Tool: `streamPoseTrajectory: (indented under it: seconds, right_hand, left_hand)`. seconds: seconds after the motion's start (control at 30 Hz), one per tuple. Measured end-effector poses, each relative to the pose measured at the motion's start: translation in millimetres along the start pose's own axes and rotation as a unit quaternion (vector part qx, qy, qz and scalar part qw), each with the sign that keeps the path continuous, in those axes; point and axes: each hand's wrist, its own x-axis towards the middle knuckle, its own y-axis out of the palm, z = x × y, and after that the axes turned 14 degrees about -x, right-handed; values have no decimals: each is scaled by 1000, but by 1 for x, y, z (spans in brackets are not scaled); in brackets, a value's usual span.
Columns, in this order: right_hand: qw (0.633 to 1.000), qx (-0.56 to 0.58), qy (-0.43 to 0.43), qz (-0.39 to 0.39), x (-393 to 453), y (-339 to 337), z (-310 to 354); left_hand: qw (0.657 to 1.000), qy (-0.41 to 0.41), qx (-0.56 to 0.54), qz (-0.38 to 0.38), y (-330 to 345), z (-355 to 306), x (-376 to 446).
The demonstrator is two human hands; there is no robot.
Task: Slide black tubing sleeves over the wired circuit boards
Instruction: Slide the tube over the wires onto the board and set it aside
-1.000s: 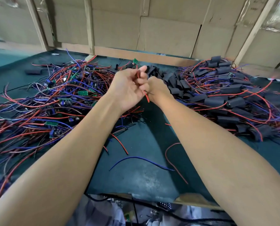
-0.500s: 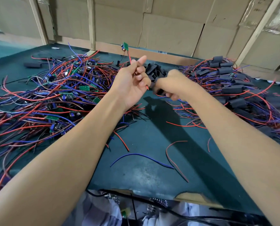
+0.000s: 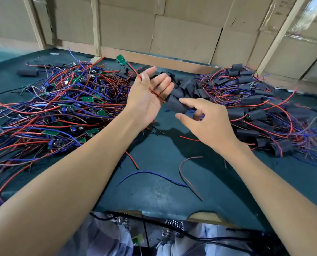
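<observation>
**One sleeve, one board, two hands over the bench**

Left hand (image 3: 150, 97) is up, palm toward the camera, fingers spread and relaxed, and a red wire (image 3: 150, 89) runs across the palm under the thumb. Whether the thumb truly pinches that wire, I cannot tell. Follow the wire upward and there it is: one green circuit board (image 3: 121, 60), hanging in the air above the fingertips, tilted.

Right hand (image 3: 207, 122) comes in from the other side, thumb and index finger pinching one black tubing sleeve (image 3: 177, 105). The wire's lower end meets the mouth of that sleeve, just beside the left hand's little finger. The board itself is well apart from the sleeve, at the far end of the wire.

Now the piles, three of them on the dark green table (image 3: 163, 193). On the left, a tangle of bare boards (image 3: 61, 108) with red and blue wires, too many to count. In the middle, behind the hands, a heap of empty sleeves (image 3: 189, 85). On the right, the sleeved boards (image 3: 261, 108), again beyond counting.

Near the front edge lie loose offcuts: one blue wire (image 3: 152, 175) and one curved reddish wire (image 3: 188, 178) touching it, plus a short red piece (image 3: 132, 160) to the left.
</observation>
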Motion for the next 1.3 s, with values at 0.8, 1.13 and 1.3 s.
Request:
streamPoseTrajectory:
  seconds: [0.8, 1.13, 1.3]
  right_hand:
    - [998, 57, 14, -15, -7, 1, -4]
    - [980, 181, 86, 18, -5, -3, -2]
    - [964, 239, 111, 21, -3, -4, -2]
  left_hand:
    - [995, -13, -101, 20, 12, 5, -14]
    - [1000, 3, -4, 25, 7, 6, -15]
    - [998, 4, -49, 27, 10, 6, -16]
